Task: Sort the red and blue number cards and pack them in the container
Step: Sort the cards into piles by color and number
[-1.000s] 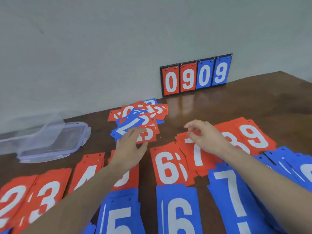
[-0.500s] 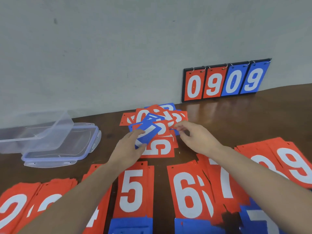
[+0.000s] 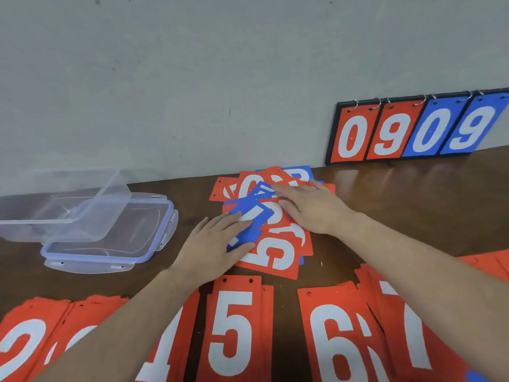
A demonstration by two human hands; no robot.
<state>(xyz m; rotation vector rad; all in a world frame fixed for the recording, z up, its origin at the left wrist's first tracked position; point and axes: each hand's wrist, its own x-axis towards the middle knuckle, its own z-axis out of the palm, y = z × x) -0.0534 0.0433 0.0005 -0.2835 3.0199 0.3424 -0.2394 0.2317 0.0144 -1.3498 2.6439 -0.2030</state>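
Observation:
A loose pile of red and blue number cards [image 3: 275,252] lies near the wall in the middle of the table. My left hand [image 3: 214,246] pinches a blue card [image 3: 252,221] at the pile's left side, thumb under it and fingers on top. My right hand [image 3: 311,206] rests flat on the pile's right part, fingers spread over the cards. Sorted red stacks run along the near edge: 2 [image 3: 24,346], 5 [image 3: 234,329], 6 [image 3: 338,340], 7 [image 3: 413,343]. The clear container [image 3: 63,205] stands at the left with nothing in it.
The container's lid [image 3: 110,244], with a blue rim, lies flat under and beside the container. A black scoreboard stand [image 3: 413,128] showing 0 9 0 9 leans on the wall at the back right. Bare brown table [image 3: 413,210] shows to the right of the pile.
The view has swung left and closer to the pile. My right hand moved from the pile's edge onto its top. My left hand keeps hold of the blue card.

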